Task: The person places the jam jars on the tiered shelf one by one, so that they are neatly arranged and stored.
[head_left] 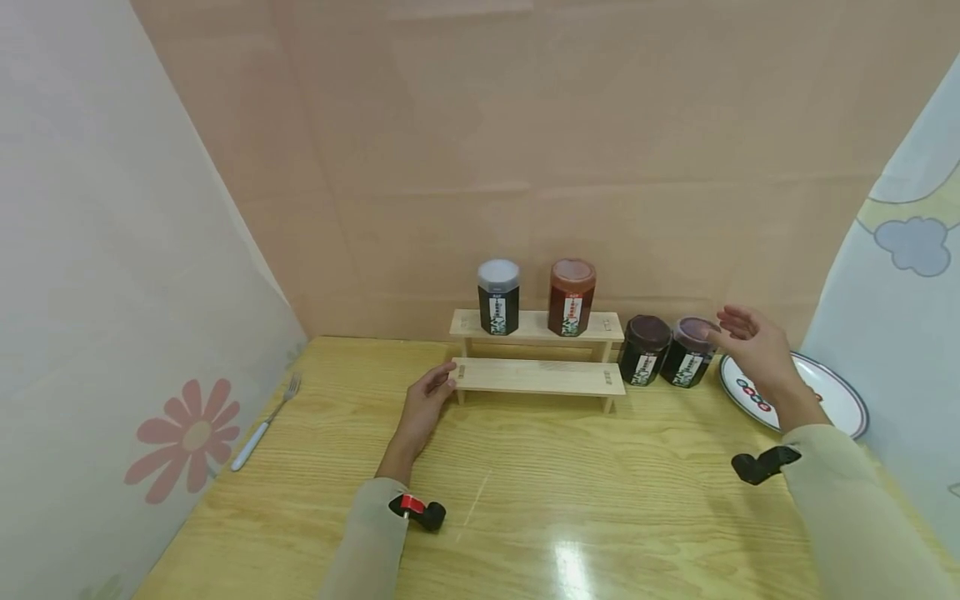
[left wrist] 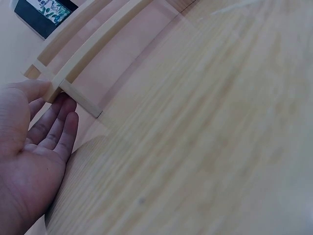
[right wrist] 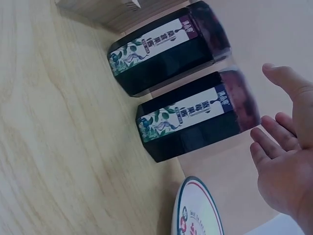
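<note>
While left hand [head_left: 426, 404] pinches shelf [head_left: 540, 377] at its left end, I note right hand [head_left: 757, 348] unclosed, thumb spread from fingers, nothing held; contact with rightmost jar [head_left: 687, 365] unclear. Jar upright on bench [head_left: 600, 475], long axis vertical, just left of right fingers; right hand nearer.

A pale, two-tier wooden rack [head_left: 536, 377] stands near the desk's [head_left: 525, 475] back edge; a dark, purple-lidded jar [head_left: 686, 358] stands upright toward the back right corner.
</note>
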`<state>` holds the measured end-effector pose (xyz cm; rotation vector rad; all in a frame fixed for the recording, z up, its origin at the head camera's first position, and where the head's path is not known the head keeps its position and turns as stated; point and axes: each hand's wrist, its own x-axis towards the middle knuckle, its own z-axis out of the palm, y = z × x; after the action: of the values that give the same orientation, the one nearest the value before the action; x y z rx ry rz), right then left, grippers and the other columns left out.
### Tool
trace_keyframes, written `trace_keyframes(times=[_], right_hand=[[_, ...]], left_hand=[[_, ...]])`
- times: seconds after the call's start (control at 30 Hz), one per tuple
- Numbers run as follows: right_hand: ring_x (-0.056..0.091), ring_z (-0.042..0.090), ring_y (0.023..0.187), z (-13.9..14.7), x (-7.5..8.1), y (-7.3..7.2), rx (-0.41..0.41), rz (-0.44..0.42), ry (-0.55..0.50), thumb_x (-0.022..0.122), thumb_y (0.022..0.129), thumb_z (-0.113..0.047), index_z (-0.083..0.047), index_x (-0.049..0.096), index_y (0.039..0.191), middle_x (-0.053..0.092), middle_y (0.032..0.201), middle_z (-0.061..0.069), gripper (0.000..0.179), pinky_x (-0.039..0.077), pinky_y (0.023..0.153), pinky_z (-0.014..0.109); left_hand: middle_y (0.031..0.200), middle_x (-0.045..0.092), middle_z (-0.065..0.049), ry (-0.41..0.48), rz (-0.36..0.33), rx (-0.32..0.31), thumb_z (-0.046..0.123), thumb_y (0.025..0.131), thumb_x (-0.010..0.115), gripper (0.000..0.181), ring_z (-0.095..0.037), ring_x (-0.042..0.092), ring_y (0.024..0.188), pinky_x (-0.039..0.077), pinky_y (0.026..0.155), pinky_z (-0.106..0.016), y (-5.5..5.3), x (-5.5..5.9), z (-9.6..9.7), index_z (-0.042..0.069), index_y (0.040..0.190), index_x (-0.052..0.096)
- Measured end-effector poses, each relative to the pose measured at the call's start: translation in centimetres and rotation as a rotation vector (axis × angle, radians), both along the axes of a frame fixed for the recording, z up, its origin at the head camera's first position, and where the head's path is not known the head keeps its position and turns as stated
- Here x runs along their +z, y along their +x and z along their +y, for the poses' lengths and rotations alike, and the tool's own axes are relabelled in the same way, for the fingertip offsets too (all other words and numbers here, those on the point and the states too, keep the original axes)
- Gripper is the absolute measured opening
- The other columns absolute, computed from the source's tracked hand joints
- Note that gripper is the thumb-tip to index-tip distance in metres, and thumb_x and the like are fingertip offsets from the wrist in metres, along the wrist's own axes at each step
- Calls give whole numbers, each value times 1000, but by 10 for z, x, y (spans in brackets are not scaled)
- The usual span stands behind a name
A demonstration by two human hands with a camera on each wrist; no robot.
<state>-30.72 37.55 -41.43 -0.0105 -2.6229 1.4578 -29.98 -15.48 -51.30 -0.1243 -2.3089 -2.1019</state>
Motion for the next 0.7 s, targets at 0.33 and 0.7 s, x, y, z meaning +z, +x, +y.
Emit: trace_keyframes(times=[0.33, 0.7], right_hand=[[44, 16, 142, -4, -22, -6, 3, -51, -30, 66, 101, -42, -7, 15, 166, 28, 167, 25, 90, 40, 84, 3], [49, 15, 127, -15, -40, -11, -79, -23, -50, 71, 97, -46, -5, 22, 164, 43, 154, 19, 92, 41, 82, 3]], left_hand=[[152, 54, -1, 6, 9, -7, 27, 105, 63, 38, -23, 47, 142, 43, 118, -44, -1, 0, 1, 22, 142, 62], [152, 54, -3, -4, 1, 3, 27, 104, 64, 39, -23, 49, 139, 45, 115, -41, -2, -1, 1, 20, 142, 62]])
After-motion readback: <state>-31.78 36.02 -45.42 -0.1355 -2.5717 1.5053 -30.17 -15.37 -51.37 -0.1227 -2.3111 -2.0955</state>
